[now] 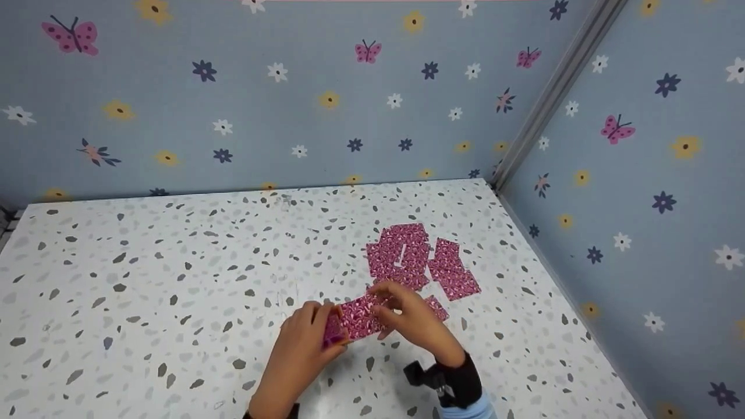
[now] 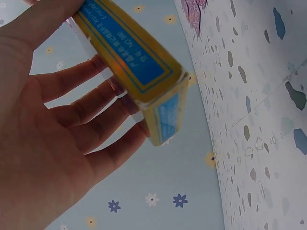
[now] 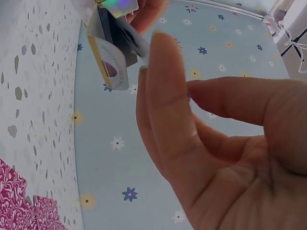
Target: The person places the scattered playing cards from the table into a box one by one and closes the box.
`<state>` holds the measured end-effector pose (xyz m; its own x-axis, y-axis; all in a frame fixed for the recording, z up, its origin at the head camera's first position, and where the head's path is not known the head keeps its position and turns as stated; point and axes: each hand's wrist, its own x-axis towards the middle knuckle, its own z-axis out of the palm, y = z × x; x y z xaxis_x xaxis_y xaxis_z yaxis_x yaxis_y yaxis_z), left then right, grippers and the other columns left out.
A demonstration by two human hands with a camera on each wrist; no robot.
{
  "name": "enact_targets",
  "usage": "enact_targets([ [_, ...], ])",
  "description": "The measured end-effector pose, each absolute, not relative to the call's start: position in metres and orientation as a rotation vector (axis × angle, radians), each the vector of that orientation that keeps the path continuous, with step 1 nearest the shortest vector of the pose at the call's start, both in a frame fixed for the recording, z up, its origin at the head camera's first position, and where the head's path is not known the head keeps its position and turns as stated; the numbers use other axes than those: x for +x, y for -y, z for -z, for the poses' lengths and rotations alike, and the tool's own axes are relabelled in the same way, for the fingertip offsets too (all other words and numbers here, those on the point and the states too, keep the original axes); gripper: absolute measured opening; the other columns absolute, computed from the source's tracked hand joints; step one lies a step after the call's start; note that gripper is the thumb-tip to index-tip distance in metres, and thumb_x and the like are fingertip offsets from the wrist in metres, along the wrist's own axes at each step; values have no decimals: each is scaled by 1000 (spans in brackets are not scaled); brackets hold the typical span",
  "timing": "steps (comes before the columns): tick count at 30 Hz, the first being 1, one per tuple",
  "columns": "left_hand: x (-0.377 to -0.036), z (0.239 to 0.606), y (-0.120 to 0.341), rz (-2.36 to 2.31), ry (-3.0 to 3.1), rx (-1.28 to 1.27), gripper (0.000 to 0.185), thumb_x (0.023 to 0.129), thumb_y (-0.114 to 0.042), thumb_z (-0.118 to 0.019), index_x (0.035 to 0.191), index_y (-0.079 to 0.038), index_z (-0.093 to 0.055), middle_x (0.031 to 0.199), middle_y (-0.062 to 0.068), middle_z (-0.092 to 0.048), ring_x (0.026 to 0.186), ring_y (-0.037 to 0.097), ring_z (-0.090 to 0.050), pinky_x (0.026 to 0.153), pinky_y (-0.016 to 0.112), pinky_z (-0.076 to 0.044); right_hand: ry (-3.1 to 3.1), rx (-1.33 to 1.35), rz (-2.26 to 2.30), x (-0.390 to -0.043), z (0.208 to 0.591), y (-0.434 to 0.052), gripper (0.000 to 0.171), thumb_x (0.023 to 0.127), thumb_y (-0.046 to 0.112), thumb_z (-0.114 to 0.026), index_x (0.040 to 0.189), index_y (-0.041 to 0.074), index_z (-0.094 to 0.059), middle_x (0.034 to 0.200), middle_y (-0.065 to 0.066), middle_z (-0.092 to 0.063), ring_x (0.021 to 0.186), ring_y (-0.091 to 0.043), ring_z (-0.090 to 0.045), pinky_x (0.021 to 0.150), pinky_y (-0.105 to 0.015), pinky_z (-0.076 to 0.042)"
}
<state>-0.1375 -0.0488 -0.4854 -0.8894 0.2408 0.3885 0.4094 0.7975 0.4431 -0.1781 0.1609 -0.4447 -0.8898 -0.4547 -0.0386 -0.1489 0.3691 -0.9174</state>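
Observation:
My left hand (image 1: 302,337) grips a small yellow card box (image 2: 165,76) with blue printed panels, thumb on one side and fingers on the other. The box's end flap (image 3: 114,67) stands open in the right wrist view. Between the hands, a pink-patterned playing card (image 1: 358,317) spans from the box's open end to my right hand (image 1: 407,317). The thumb and fingers of that hand pinch the card's right end, partly covering it. Beyond the right hand, several matching cards (image 1: 387,265) lie overlapped on the table, with a white strip (image 1: 401,255) among them.
More pink cards (image 1: 457,276) lie to the right of the pile, and another card (image 1: 436,308) shows behind the right wrist. The speckled white table (image 1: 174,279) meets a flowered blue wall panel (image 1: 262,105) at the back and another panel (image 1: 657,192) at the right.

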Motion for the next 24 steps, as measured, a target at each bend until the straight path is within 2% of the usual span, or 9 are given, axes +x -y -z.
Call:
enact_targets([
  [4, -138, 486, 49, 779, 2692, -497, 69, 65, -43, -79, 117, -4, -55, 100, 7, -54, 85, 18, -53, 76, 36, -48, -2377, -565, 1511, -178, 446, -160, 35, 91, -4, -52, 126, -1, -49, 102, -22, -55, 75, -21, -60, 60, -36, -57],
  [10, -138, 486, 48, 758, 2684, -501, 70, 65, -42, -80, 117, -3, -55, 100, 8, -55, 85, 19, -53, 75, 37, -48, -2377, -550, 1515, -178, 448, -156, 32, 88, -7, -52, 119, 2, -49, 96, -19, -57, 72, -15, -60, 60, -38, -57],
  [19, -138, 486, 48, 739, 2687, -506, 69, 64, -41, -80, 116, -4, -56, 101, 7, -55, 85, 19, -54, 76, 36, -49, -2499, -646, 1377, -177, 450, -149, 28, 90, 9, -57, 118, 4, -57, 97, -14, -65, 78, -24, -64, 58, -29, -55],
  [24, -139, 486, 48, 735, 2692, -508, 69, 63, -41, -80, 116, -4, -56, 101, 7, -55, 85, 19, -54, 76, 37, -49, -2532, -662, 1314, -177, 449, -148, 29, 92, 16, -56, 119, 6, -58, 97, -11, -66, 78, -21, -65, 57, -22, -52],
])
